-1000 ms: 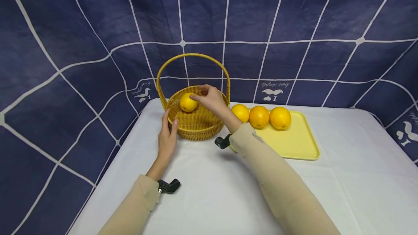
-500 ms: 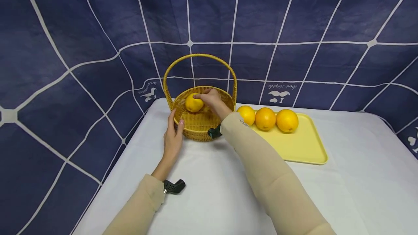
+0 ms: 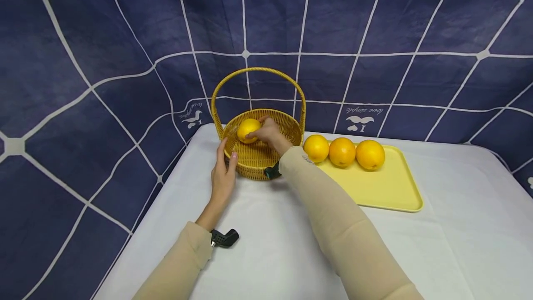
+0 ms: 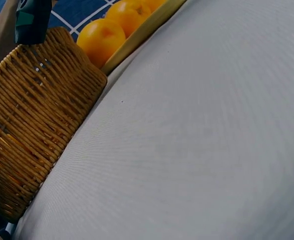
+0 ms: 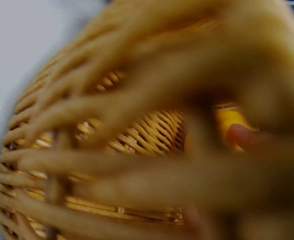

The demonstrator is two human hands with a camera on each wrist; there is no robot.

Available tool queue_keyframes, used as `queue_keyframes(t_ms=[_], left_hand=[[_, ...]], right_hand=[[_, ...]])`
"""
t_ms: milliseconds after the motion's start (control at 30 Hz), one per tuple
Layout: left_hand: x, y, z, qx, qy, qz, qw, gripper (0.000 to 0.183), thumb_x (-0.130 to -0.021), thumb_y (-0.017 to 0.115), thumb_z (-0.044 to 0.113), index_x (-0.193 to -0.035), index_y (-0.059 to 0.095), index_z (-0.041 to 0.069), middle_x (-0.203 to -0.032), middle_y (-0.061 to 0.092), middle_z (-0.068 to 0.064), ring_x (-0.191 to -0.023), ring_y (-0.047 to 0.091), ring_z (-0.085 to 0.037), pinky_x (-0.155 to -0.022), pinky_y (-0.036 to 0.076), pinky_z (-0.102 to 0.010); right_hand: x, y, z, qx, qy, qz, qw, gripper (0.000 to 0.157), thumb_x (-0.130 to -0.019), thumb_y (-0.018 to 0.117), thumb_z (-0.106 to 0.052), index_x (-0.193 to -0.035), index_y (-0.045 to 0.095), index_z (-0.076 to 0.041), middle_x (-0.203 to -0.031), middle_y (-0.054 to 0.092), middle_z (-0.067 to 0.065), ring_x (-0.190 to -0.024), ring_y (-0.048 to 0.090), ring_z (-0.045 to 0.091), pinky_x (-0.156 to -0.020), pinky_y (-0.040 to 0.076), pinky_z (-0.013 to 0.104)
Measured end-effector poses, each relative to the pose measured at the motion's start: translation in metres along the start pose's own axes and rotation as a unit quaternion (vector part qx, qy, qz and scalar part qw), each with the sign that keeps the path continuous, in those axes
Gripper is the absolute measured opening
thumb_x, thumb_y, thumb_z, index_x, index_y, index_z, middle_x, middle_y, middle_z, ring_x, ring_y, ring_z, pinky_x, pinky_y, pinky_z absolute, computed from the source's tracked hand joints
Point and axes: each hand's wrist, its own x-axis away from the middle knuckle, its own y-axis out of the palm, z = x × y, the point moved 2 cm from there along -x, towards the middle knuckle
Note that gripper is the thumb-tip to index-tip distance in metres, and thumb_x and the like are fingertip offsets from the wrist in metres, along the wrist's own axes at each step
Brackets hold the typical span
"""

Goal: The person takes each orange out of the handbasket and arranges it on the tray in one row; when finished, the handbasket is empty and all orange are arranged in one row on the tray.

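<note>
A round wicker basket (image 3: 254, 172) with a tall hoop handle stands at the back left of the table. Inside it, at the left, sits an orange (image 3: 248, 129). My right hand (image 3: 269, 133) reaches into the basket and holds this orange from its right side, thumb at the front and fingers behind. In the right wrist view, blurred wicker covers most of the picture, and a fingertip shows against the orange (image 5: 231, 120). My left hand (image 3: 223, 177) rests against the basket's front left, its fingers extended along the outside and its thumb near the front rim.
A yellow tray (image 3: 387, 189) lies right of the basket, with three oranges (image 3: 342, 153) in a row along its back. White cloth (image 3: 275, 253) covers the table. Blue gridded fabric (image 3: 354, 22) hangs behind and at the left.
My right hand has moved lower at the orange's side, and its thumb has gone from the orange's upper part to its lower front. The left hand stays at the basket; the head view has shifted slightly.
</note>
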Motion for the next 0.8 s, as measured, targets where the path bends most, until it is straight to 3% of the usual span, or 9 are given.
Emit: queue_keyframes(t_ms=[133,300,500,800], left_hand=[[0.000,-0.001,0.000,-0.002,0.004,0.011,0.9999,0.059,-0.112,0.044,0.048,-0.167,0.027,0.038,-0.171,0.036,-0.001,-0.153,0.041,-0.033,-0.126,0.032,-0.055],[0.000,-0.001,-0.001,-0.002,0.010,0.013,0.9999,0.058,-0.112,0.044,0.048,-0.167,0.028,0.035,-0.169,0.039,-0.004,-0.150,0.044,-0.036,-0.123,0.035,-0.058],[0.001,-0.001,0.001,-0.002,0.005,0.014,0.9999,0.059,-0.111,0.045,0.050,-0.166,0.029,0.037,-0.168,0.041,-0.003,-0.148,0.046,-0.037,-0.122,0.036,-0.058],[0.002,0.000,0.001,-0.002,0.004,0.008,1.0000,0.059,-0.111,0.044,0.050,-0.167,0.028,0.035,-0.168,0.040,-0.008,-0.149,0.045,-0.038,-0.123,0.035,-0.060]], right_hand=[[0.000,0.006,-0.001,0.020,-0.020,0.002,1.000,0.078,-0.083,0.090,-0.013,-0.146,0.046,-0.002,-0.145,0.053,0.021,-0.130,0.053,0.035,-0.116,0.045,0.044],[0.000,0.013,-0.001,0.015,-0.047,-0.012,0.999,0.082,-0.082,0.091,-0.012,-0.148,0.044,-0.001,-0.145,0.053,0.021,-0.131,0.055,0.035,-0.116,0.045,0.044],[0.004,0.016,-0.002,0.061,-0.070,-0.022,0.995,0.081,-0.080,0.093,-0.015,-0.146,0.048,-0.005,-0.143,0.056,0.019,-0.129,0.055,0.034,-0.113,0.048,0.043],[0.025,-0.004,-0.002,0.113,-0.091,-0.009,0.989,0.081,-0.077,0.094,-0.027,-0.145,0.056,-0.005,-0.137,0.062,0.018,-0.125,0.058,0.034,-0.106,0.052,0.045]])
